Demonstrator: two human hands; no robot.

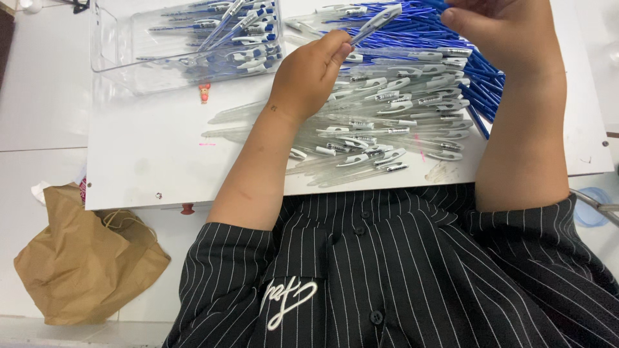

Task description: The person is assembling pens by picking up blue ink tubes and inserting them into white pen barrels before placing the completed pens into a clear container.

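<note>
My left hand (311, 72) is closed around a clear pen barrel (377, 21) with a grey clip, holding it tilted above the white board (148, 142). My right hand (500, 29) is at the top edge of the view, fingers curled near the barrel's far end; what it holds is cut off by the frame. Below both hands lies a heap of clear pen barrels (374, 129) with clips. Behind it is a pile of blue ink refills (445, 38).
A clear plastic box (109, 45) of several assembled blue-and-clear pens stands at the back left. A small red-and-tan figure (204, 92) lies next to it. A crumpled brown paper bag (77, 258) sits on the floor at left. My black pinstriped shirt (412, 270) fills the foreground.
</note>
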